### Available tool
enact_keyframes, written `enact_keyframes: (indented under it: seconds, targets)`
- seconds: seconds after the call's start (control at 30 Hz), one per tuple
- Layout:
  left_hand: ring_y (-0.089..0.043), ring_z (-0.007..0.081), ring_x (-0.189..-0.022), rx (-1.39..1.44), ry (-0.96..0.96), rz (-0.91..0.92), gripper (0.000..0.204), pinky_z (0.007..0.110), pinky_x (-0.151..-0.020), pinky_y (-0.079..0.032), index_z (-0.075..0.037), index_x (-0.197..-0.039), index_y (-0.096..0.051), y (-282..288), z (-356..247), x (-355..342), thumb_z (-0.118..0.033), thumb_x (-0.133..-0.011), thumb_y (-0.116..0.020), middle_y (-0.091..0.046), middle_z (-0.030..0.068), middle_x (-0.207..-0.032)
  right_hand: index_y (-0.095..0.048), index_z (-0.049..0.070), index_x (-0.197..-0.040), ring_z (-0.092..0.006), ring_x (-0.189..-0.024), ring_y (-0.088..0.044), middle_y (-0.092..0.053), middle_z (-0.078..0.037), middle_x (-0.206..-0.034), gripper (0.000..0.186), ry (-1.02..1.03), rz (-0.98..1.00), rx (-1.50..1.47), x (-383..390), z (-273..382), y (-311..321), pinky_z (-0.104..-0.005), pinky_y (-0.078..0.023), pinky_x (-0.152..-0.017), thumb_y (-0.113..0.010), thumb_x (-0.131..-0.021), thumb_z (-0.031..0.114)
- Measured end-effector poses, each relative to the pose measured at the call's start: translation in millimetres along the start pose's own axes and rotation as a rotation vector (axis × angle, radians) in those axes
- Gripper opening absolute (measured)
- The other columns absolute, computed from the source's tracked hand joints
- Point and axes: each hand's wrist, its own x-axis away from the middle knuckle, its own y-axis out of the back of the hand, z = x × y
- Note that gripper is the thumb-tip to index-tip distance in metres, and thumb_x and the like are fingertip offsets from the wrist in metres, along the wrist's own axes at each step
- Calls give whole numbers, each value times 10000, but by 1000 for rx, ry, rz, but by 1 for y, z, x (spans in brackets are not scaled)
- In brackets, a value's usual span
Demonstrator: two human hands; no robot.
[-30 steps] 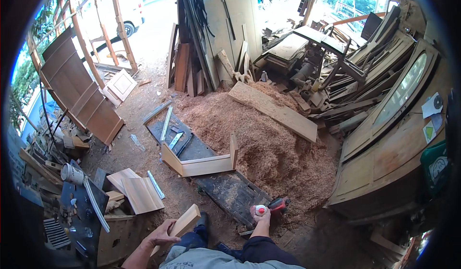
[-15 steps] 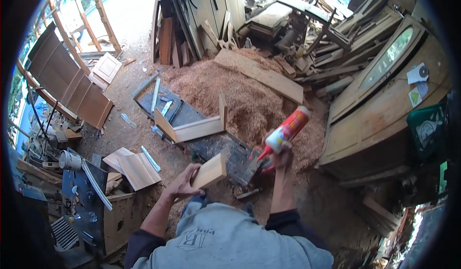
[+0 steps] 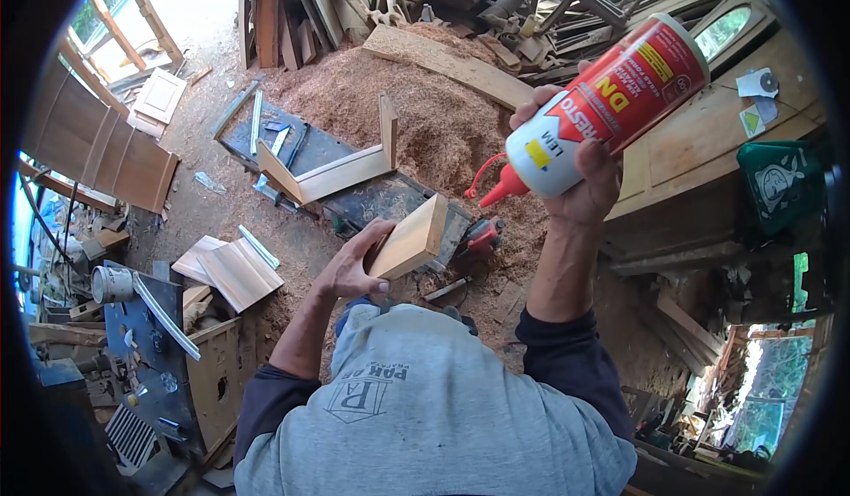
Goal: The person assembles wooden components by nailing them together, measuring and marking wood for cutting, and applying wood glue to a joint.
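Observation:
My right hand (image 3: 580,173) grips a red and white glue bottle (image 3: 611,98), tilted so its red nozzle points down to the left. A small red cap hangs on a strap beside the nozzle. In my left hand (image 3: 354,266) is a short wooden board (image 3: 412,238), held by its left end, with its pale end face turned right. The nozzle is apart from the board, above and to its right. Beyond my hands, a three-sided wooden frame (image 3: 341,176) rests on a low dark workbench (image 3: 359,199), its open side facing away from me.
Wood shavings (image 3: 425,115) heap up behind the bench, with a long plank (image 3: 443,64) across them. A red tool (image 3: 484,233) sits at the bench's near end. Panels (image 3: 237,270) lie on the floor at left. A large wooden door (image 3: 664,182) stands at right.
My right hand has raised the glue bottle up and to the right, closer to the camera. My left hand has moved the board slightly up and to the right. The whole view has shifted a little.

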Motion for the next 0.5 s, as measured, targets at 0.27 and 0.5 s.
enact_keyframes:
  seconds: [0.27, 0.5]
  targets:
    - [-489, 282, -1133, 6, -54, 0, 1001, 385, -1002, -362, 5, -1340, -438, 1, -3, -1, -584, -602, -770, -485, 143, -1169, -527, -1, -1189, -257, -874, -670, -643, -171, -981, 511, 81, -31, 166, 4, -27, -18, -394, -560, -766, -761, -756, 136]
    - [-490, 302, -1145, 38, -12, -46, 1021, 398, -1012, -354, 7, -1339, -441, -1, 6, 7, -591, -576, -760, -484, 159, -1183, -535, 11, -1184, -271, -873, -671, -651, -163, -973, 501, 1, -28, 152, 9, -47, -10, -414, -552, -783, -759, -746, 112]
